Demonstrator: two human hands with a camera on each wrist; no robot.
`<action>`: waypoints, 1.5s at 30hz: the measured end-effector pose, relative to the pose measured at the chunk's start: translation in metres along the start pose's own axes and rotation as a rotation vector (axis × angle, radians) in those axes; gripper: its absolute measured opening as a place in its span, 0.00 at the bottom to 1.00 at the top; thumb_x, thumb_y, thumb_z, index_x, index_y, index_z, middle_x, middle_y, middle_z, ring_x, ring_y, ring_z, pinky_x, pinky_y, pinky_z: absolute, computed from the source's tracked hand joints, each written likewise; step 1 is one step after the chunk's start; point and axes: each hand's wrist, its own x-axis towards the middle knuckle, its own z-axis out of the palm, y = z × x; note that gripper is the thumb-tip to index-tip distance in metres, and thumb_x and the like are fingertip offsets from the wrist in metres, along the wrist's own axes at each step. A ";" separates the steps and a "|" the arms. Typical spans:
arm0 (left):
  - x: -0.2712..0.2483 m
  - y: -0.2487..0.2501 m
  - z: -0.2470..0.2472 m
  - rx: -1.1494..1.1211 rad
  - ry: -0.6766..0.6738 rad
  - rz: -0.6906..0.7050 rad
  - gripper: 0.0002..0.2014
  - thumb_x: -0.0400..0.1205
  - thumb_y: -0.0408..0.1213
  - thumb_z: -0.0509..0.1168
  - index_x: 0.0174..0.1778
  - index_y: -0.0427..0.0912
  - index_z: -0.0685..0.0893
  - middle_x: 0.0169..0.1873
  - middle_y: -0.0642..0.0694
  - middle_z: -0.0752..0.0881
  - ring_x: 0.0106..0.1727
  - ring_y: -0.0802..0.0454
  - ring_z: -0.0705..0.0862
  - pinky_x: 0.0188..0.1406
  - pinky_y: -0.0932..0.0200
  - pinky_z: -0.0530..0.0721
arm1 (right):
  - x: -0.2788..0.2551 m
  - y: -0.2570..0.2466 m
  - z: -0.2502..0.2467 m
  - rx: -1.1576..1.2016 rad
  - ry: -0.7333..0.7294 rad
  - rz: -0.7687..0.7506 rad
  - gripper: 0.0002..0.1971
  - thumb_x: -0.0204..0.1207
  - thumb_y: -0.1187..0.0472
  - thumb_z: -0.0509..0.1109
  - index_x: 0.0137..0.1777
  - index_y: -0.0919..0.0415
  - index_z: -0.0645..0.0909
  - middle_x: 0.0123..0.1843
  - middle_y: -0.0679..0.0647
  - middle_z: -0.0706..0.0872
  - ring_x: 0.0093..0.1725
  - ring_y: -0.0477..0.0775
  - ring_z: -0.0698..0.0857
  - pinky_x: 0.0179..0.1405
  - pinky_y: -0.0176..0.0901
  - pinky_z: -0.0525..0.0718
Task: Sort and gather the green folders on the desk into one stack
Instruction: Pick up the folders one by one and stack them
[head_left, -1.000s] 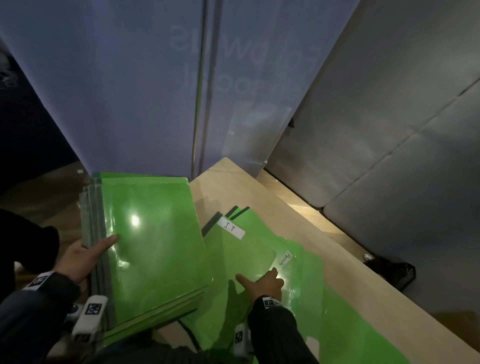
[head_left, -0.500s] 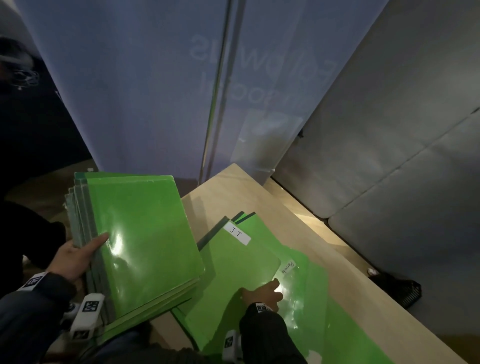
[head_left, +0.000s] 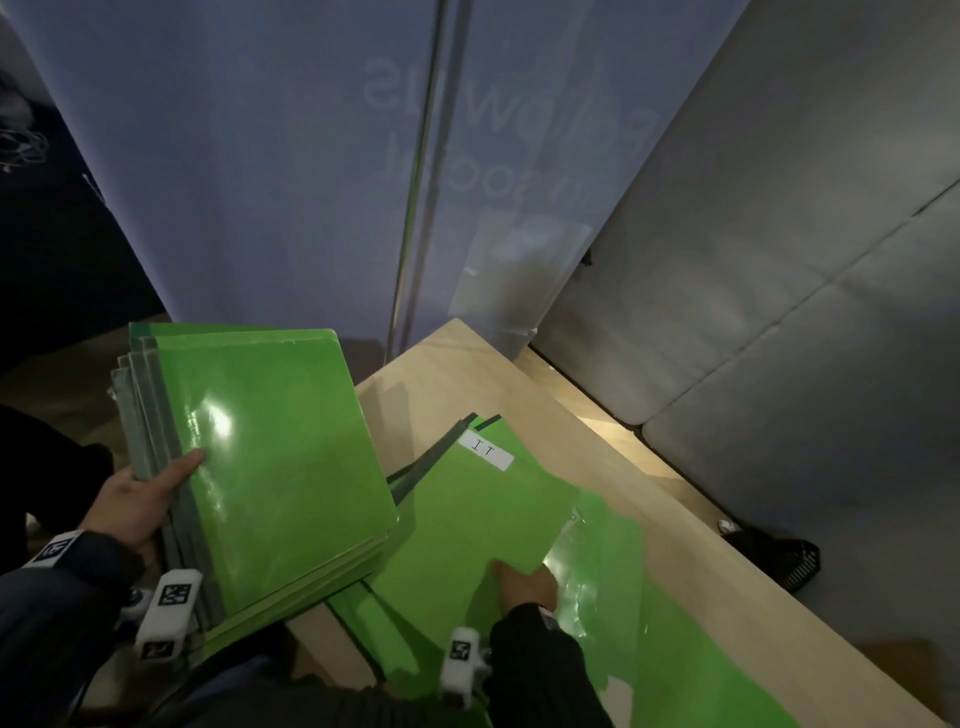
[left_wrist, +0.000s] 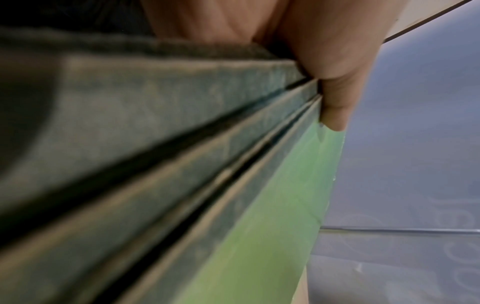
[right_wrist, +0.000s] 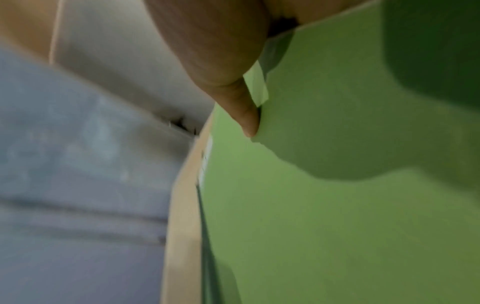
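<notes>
My left hand (head_left: 148, 493) grips a thick stack of green folders (head_left: 280, 457) by its spine side, held tilted off the desk's left edge; its thumb (left_wrist: 335, 98) lies on the top cover above the grey-green spines (left_wrist: 182, 144). My right hand (head_left: 524, 582) pinches the near right corner of a green folder labelled "IT" (head_left: 478, 519), thumb (right_wrist: 246, 117) on top of that cover (right_wrist: 337, 195), the corner lifted. More green folders (head_left: 613, 561) lie spread beneath it on the wooden desk (head_left: 467, 374).
A grey-blue banner with a metal pole (head_left: 415, 208) stands behind the desk's far corner. Grey padded wall panels (head_left: 779, 260) run along the right. A black mesh object (head_left: 784, 561) sits on the floor beyond the desk's right edge.
My right hand has taken hold of the IT folder's corner and raised it, hiding the label of the folder beneath. The stack in my left hand has barely shifted.
</notes>
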 end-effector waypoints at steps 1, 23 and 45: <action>0.000 0.002 0.000 -0.004 -0.002 0.005 0.15 0.80 0.44 0.73 0.48 0.34 0.86 0.24 0.43 0.82 0.27 0.47 0.80 0.43 0.51 0.78 | 0.006 0.000 -0.020 0.062 0.010 -0.019 0.38 0.73 0.61 0.79 0.80 0.69 0.67 0.78 0.68 0.76 0.72 0.70 0.78 0.73 0.63 0.78; -0.061 0.030 0.114 -0.181 -0.665 -0.145 0.16 0.87 0.46 0.61 0.44 0.37 0.85 0.28 0.41 0.84 0.23 0.51 0.84 0.20 0.56 0.83 | -0.042 -0.037 -0.037 0.206 -0.429 -0.283 0.38 0.79 0.58 0.74 0.82 0.37 0.57 0.86 0.67 0.57 0.81 0.70 0.65 0.77 0.74 0.68; -0.010 0.011 -0.002 -0.210 -0.143 -0.046 0.07 0.81 0.30 0.69 0.45 0.40 0.76 0.19 0.44 0.69 0.11 0.53 0.72 0.12 0.59 0.78 | 0.065 -0.014 -0.031 -0.320 0.068 -0.177 0.50 0.63 0.49 0.85 0.82 0.61 0.64 0.80 0.63 0.71 0.76 0.66 0.76 0.76 0.63 0.74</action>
